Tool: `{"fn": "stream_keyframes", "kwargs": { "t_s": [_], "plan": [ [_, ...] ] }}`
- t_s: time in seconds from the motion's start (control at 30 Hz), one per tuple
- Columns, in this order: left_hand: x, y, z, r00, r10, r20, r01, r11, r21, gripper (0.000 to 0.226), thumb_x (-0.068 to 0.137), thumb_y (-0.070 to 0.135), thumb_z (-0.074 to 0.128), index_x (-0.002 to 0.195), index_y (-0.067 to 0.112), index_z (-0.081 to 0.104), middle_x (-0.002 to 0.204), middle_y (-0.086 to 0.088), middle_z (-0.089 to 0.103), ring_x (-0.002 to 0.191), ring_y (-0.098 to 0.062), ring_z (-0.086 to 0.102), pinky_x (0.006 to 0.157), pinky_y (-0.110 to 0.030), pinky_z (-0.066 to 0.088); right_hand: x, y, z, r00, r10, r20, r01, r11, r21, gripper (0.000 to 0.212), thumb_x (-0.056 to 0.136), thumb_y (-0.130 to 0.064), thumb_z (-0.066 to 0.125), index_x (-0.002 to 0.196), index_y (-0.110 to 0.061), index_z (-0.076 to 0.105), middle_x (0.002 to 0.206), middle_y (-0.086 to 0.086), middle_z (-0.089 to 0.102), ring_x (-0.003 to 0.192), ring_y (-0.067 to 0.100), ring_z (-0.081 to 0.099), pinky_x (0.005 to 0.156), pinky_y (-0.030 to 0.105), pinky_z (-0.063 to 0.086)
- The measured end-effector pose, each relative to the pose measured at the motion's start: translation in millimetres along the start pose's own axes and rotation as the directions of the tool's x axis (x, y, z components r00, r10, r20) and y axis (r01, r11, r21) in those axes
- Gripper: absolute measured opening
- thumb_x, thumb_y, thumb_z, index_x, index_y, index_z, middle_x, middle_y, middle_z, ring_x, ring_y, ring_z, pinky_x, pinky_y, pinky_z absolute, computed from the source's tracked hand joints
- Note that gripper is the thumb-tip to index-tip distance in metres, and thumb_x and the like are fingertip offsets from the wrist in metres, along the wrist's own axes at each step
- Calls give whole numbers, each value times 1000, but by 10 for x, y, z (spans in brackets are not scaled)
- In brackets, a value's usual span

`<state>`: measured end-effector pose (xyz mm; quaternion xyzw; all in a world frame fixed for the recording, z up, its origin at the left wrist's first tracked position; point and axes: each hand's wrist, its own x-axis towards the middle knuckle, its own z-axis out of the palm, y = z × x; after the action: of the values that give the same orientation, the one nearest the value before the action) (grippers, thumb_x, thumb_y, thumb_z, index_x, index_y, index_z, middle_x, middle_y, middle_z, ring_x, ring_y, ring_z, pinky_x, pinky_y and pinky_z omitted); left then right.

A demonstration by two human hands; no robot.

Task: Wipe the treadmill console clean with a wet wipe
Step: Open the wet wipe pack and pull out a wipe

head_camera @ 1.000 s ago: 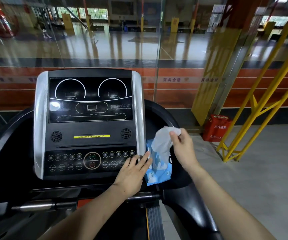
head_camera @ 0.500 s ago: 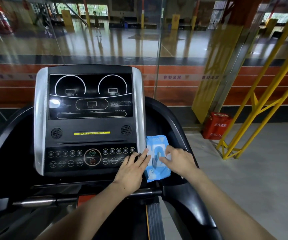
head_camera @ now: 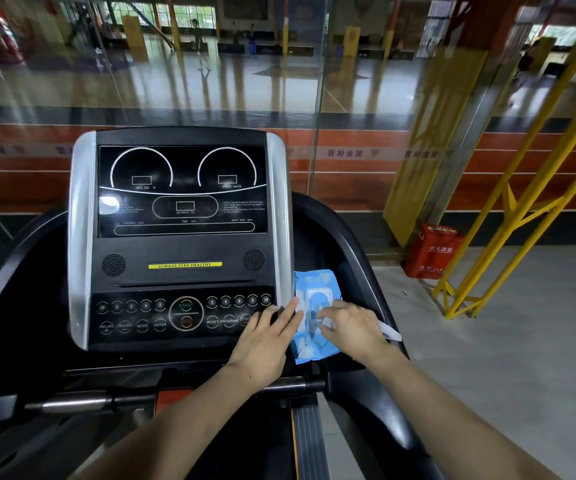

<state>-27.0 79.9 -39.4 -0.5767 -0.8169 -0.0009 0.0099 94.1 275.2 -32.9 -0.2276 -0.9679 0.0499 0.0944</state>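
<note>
While both bare hands sit at the lower right corner of the black treadmill console with silver side trims (head_camera: 182, 237), the task thing, a white wet wipe (head_camera: 391, 331), is under the right hand (head_camera: 356, 327). Only a strip of it pokes out past the outer edge of that hand, over the black side arm of the treadmill (head_camera: 356, 244); a small white bit also shows at the fingertips. Right grip: fingers curled down and mostly closed, pressing on the white flap lid of the blue soft plastic wipe packet (head_camera: 316, 317). Wipe looks pinned under palm and fingers; exact pinch can't be seen.

Left hand (head_camera: 266, 341) lies flat, palm down, fingers spread and extended, holding nothing. Its fingertips rest on the packet's left edge and over the rightmost buttons of the black button panel (head_camera: 175, 317).

Packet lies tilted in the gap just right of the console's silver trim, touching it, between the two hands. Console screen dark, white dial outlines, yellow sticker strip (head_camera: 185, 265) below it reading ALWAYS STAY HEALTHY. Round START button (head_camera: 186, 313) well left of the left hand. Chrome handlebar (head_camera: 106, 401) crosses under the left wrist. Red box (head_camera: 433, 251) on the grey floor at right, beside yellow metal frame (head_camera: 522, 216), well apart from hands.
</note>
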Motion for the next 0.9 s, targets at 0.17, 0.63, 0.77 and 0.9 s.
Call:
{"fn": "stream_keyframes", "kwargs": {
  "t_s": [0.17,0.63,0.77,0.9],
  "plan": [
    [1,9,-10,1000,3,-9,-3,1000,-9,86,93,16,49,166,21,3,174,3,-16,151,-32,17,124,-47,22,79,-63,-49,992,123,-38,-119,989,85,15,90,-39,60,103,-37,68,103,-13,64,81,14,67,70,29,53],
    [98,73,-141,995,83,-57,-83,997,-5,85,94,8,42,166,13,-2,176,-1,-4,147,-27,21,122,-40,23,346,-65,-92,953,299,-49,-291,949,122,25,92,-45,60,103,-22,57,86,-1,70,75,27,67,63,33,53],
    [201,85,-177,990,125,-66,-124,992,24,87,92,2,45,166,15,3,176,1,1,137,-26,27,116,-37,26,358,-48,-95,957,288,-39,-284,955,89,20,97,-36,55,103,-19,65,90,1,71,80,30,68,68,35,55],
    [355,132,-193,984,168,-54,-163,983,85,90,89,2,51,166,13,6,176,-1,3,136,-27,29,115,-37,27,338,-48,-151,950,307,-47,-298,944,142,16,96,-23,54,94,-13,67,92,5,69,84,33,67,72,39,56]
  ]
}}
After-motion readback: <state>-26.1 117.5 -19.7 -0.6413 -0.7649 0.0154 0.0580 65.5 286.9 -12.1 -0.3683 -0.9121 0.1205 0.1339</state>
